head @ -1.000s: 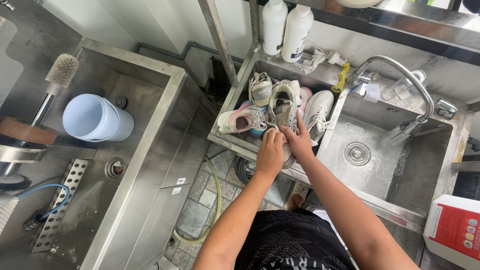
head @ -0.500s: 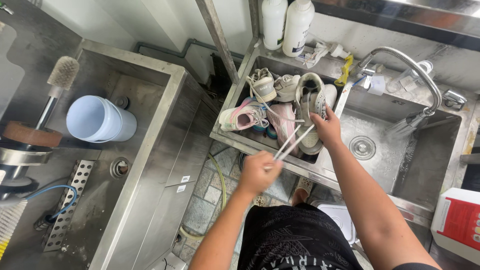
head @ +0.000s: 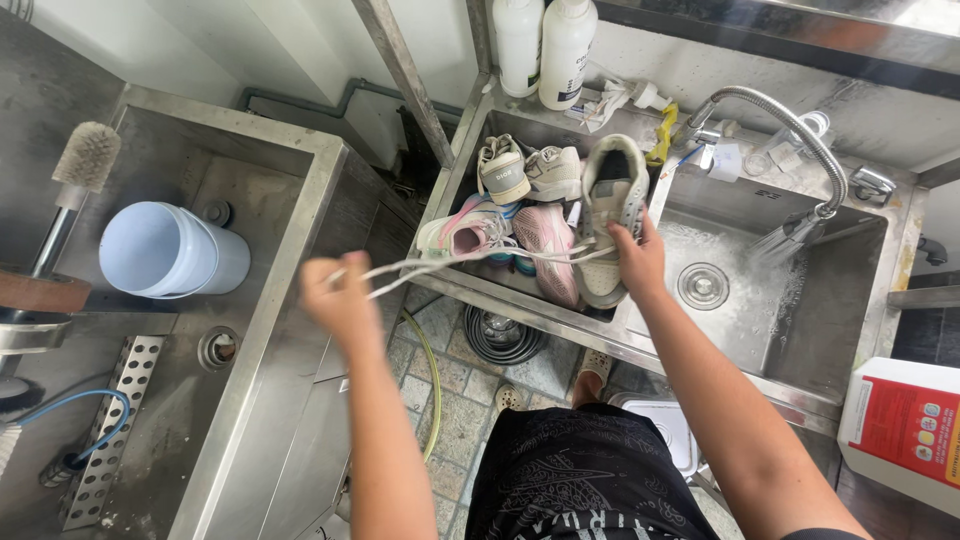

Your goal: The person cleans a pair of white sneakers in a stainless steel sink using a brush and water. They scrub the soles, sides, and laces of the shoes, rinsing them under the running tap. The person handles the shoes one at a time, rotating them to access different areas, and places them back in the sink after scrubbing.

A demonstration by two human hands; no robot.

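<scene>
While the right hand (head: 640,262) steadies the worn grey-white canvas sneaker (head: 610,215) upright over the steel sink basin (head: 470,165), the left hand (head: 342,295) — closed tight — draws the white shoelace (head: 470,258) out sideways. Step in hand: unlacing. By judgement, the next move calls for freeing the lace's last eyelets. Right fingers are curled shut around the sneaker's side — pink sneakers (head: 545,240) lie just beside.

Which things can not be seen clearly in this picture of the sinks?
Head view:
- Left hand: motion-blurred, so its fingers' grip on the shoelace is unclear.
- Pink shoes: partly covered by the grey shoe in the right hand.
- Red-and-white container: cut off by the right edge.
- Brush: its handle is hidden behind the blue bucket.
</scene>
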